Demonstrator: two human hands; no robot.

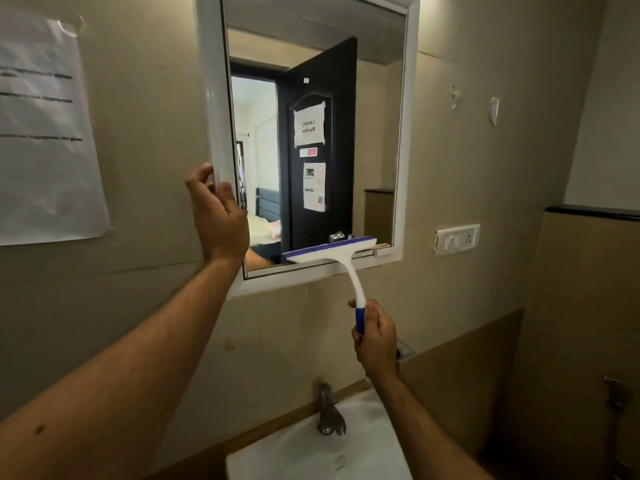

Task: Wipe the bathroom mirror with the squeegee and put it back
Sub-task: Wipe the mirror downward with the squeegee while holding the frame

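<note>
The bathroom mirror (pixel 374 126) hangs on the beige wall in a white frame and reflects a black door with paper notices. My right hand (pixel 375 337) grips the blue end of the squeegee's handle below the mirror. The squeegee (pixel 332 252) is white with a blue blade, and its head lies against the glass at the mirror's bottom edge, right of centre. My left hand (pixel 218 213) is raised at the frame's lower left side, fingers curled around the frame's edge.
A white sink (pixel 304 455) with a metal tap (pixel 329 410) stands directly below. A paper sheet (pixel 45 133) is stuck to the wall at left. A white switch plate (pixel 457 239) sits right of the mirror, with a dark ledge (pixel 592 212) further right.
</note>
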